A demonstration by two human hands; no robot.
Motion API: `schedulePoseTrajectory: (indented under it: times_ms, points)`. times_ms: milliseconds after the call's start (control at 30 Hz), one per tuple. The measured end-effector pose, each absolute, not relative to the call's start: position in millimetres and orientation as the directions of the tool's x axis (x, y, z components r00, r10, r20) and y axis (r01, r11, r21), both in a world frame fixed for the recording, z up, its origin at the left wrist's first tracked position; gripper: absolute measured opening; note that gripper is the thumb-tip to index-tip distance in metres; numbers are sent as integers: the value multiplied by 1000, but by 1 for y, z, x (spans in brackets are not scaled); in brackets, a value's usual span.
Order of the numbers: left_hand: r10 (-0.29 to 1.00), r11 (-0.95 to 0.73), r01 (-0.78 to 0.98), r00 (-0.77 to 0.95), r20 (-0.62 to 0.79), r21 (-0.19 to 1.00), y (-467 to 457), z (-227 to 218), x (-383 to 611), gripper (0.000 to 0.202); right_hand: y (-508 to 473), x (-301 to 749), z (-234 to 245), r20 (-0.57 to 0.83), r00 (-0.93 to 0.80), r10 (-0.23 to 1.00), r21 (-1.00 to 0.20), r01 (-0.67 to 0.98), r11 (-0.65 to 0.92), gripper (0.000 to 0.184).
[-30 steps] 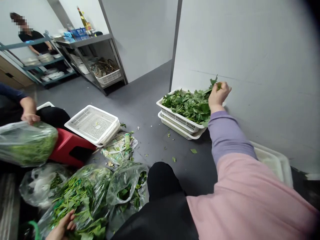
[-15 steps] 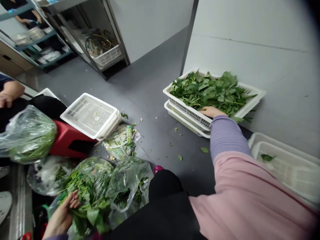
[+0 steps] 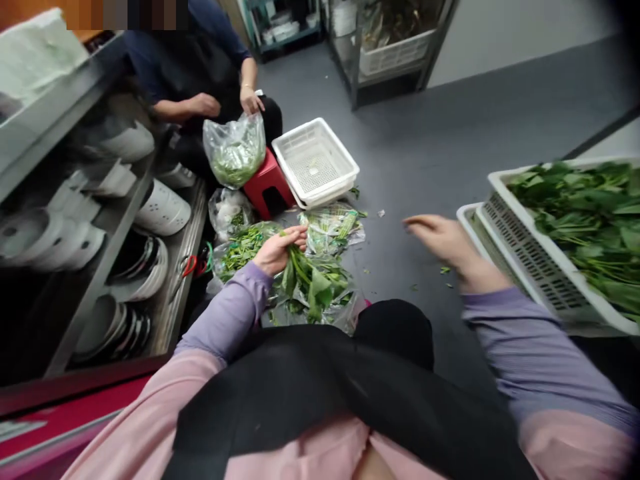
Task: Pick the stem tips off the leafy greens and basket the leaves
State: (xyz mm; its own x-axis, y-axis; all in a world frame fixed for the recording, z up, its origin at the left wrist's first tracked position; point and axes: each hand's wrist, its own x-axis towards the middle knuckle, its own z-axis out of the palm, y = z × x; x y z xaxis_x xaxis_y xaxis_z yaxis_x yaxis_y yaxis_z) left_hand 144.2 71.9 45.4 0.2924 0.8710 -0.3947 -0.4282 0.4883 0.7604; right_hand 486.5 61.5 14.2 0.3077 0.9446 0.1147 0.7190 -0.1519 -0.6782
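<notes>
A bunch of leafy greens (image 3: 315, 283) is gripped by its stems in my left hand (image 3: 280, 250), the leaves hanging down to the right. Under and behind it lie more greens in clear plastic bags (image 3: 243, 250) on the floor. My right hand (image 3: 443, 243) is in the air over the floor, fingers stretched out and holding nothing that I can see. To its right, a white slotted basket (image 3: 530, 267) is heaped with green leaves (image 3: 595, 233) and sits on another basket (image 3: 470, 217).
Across from me a co-worker's hand (image 3: 251, 100) touches a clear bag of greens (image 3: 237, 157) on a red stool (image 3: 267, 187). Beside it stand stacked white baskets (image 3: 315, 160). Red-handled scissors (image 3: 189, 265) lie on the left shelf (image 3: 173, 300), near dishes.
My right hand has left the leaf basket and moved left over the floor. My left hand has lifted the bunch of greens. The view has swung left, showing the co-worker and the dish shelf.
</notes>
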Motion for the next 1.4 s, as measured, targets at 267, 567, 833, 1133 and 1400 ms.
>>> schedulePoseTrajectory:
  times_ms: [267, 567, 833, 1133, 1400]
  points:
    - [907, 385, -432, 338, -250, 815, 10, 52, 104, 29, -5, 251, 21, -80, -504, 860, -974, 223, 40, 35]
    - [908, 333, -425, 386, -164, 842, -14, 12, 45, 34, -35, 204, 14, -57, -266, 962, -912, 406, 58, 27]
    - [863, 314, -389, 498, -89, 866, -18, -14, 9, 39, -35, 176, 3, -13, -255, 967, -705, 688, 172, 26]
    - [793, 393, -40, 521, -317, 919, -11, -4, -20, 27, -29, 181, 22, -25, -342, 939, -403, 863, 304, 29]
    - [812, 376, -276, 558, -171, 884, -18, 1, -16, 42, -33, 183, 6, -43, -394, 918, -710, 659, 249, 27]
